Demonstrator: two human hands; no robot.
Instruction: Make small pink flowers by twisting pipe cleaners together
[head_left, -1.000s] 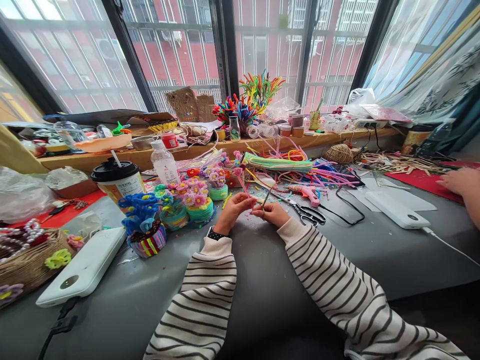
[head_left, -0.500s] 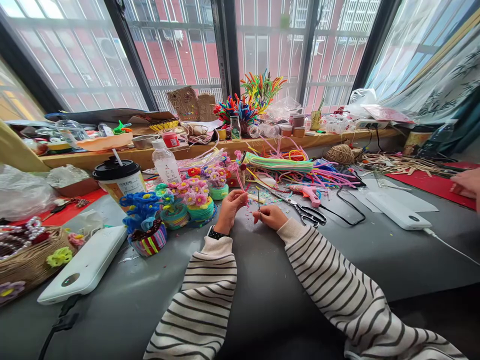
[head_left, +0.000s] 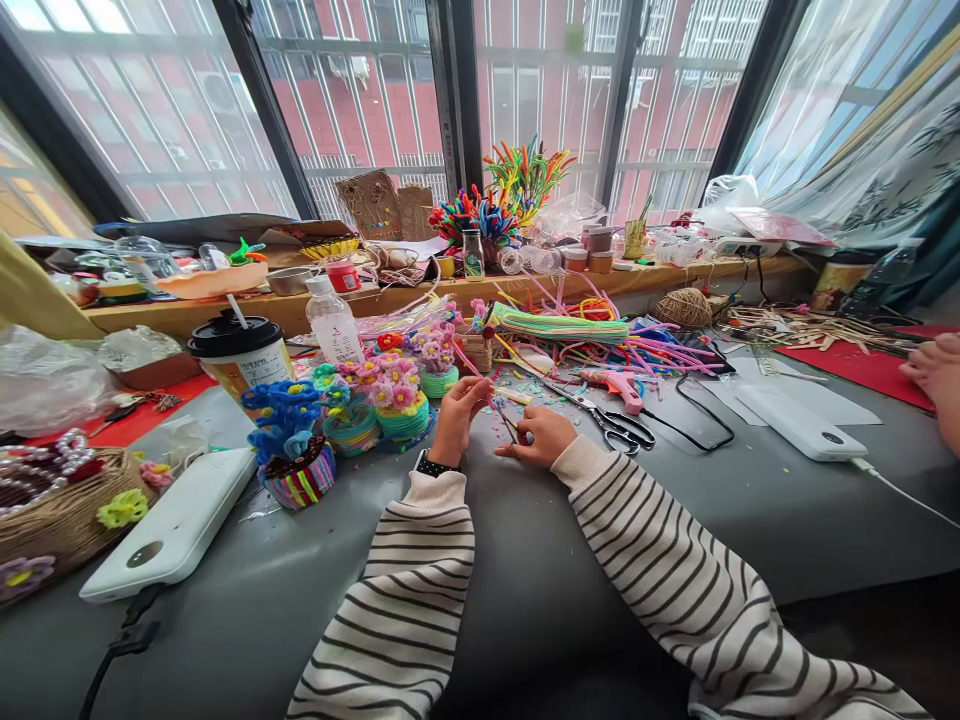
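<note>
My left hand (head_left: 457, 422), a dark band at its wrist, pinches a pink pipe cleaner (head_left: 463, 362) whose long end rises up and to the left. Facing it, my right hand (head_left: 544, 438) grips a small pair of scissors (head_left: 508, 423), the thumb stretched out along one handle. The blades reach toward the fingertips of my left hand; whether they touch the pipe cleaner I cannot tell. Colourful scraps lie on the grey table (head_left: 517, 560) behind both hands. Just left stands a pot of pink pipe-cleaner flowers (head_left: 401, 400).
Large scissors (head_left: 611, 425) and a pink glue gun (head_left: 626, 390) lie right of my hands, near a pipe-cleaner bundle (head_left: 559, 325). A blue flower pot (head_left: 292, 450), a lidded cup (head_left: 244, 355) and power banks (head_left: 169, 525) stand around. Another person's hand (head_left: 937, 370) is at the right edge.
The scissors have swung from upright to slanting toward my left hand, and their handles have spread. My right thumb has stretched out. The other person's hand has shifted a little.
</note>
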